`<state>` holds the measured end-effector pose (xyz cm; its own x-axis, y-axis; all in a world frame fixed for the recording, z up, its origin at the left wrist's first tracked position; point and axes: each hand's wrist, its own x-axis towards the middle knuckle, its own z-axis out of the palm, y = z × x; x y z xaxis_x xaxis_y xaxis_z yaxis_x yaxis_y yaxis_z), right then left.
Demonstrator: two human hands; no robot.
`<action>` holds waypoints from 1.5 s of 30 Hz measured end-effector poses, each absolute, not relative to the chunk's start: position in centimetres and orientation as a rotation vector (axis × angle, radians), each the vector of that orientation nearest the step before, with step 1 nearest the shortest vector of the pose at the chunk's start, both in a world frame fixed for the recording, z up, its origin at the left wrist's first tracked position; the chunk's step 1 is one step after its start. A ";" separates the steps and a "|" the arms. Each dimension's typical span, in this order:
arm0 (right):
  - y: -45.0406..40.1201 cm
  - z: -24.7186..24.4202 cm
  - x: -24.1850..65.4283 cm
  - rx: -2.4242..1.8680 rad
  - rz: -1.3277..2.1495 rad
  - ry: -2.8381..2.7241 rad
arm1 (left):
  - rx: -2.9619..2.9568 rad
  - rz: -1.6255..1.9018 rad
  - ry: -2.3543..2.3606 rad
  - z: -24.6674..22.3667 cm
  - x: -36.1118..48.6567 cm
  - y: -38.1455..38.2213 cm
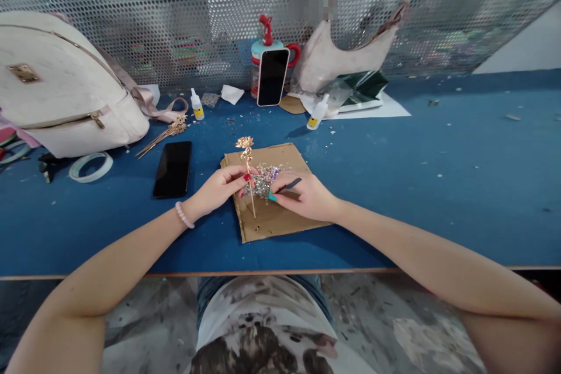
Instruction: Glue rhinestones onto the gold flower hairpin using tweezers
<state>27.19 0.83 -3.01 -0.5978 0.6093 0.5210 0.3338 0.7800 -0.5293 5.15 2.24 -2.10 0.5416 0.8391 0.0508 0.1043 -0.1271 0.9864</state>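
My left hand [227,185] pinches the thin stem of a gold flower hairpin [245,149], its blossom pointing away from me and its stem end over the cardboard. In my right hand [309,194] is a slim dark tool [290,184], perhaps tweezers, held like a pen; its tip is hidden by my fingers. Between both hands a pile of small shiny rhinestones [264,178] lies on a piece of brown cardboard [280,219]. My right fingertips are at the pile's near right edge.
A black phone [172,169] and a tape roll [90,167] lie left, near more gold hairpins [169,133] and a white backpack [74,87]. Behind stand glue bottles [197,105], a propped phone [272,77] before a cup [267,41], and a handbag [346,49].
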 end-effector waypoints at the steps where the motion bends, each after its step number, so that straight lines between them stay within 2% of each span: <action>1: 0.9 -3.0 27.2 -0.723 0.519 -2.234 | 1.592 0.767 0.826 -2.1 5.1 2.2; 23: 1.6 -3.0 27.7 -0.811 0.475 -2.312 | 1.669 0.776 0.855 -1.7 5.2 1.7; 32: 3.0 -3.1 28.4 -1.033 0.576 -1.940 | 1.792 1.013 1.076 -2.4 4.5 2.6; 37: 5.5 -4.1 29.6 -1.077 0.819 -1.582 | 1.926 1.031 1.254 -2.6 4.0 3.2; 40: 6.4 -4.7 30.0 -1.089 1.029 -1.386 | 1.994 0.946 1.323 -2.7 3.9 3.2; 45: 6.7 -4.8 30.2 -1.082 1.173 -1.255 | 2.110 0.792 1.390 -2.7 4.0 3.0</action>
<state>30.24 6.66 -4.83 -0.0338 0.9934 0.1096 -0.0424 0.1082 -0.9932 4.02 2.96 -2.66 0.3137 0.9284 0.1992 0.6447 -0.3623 0.6732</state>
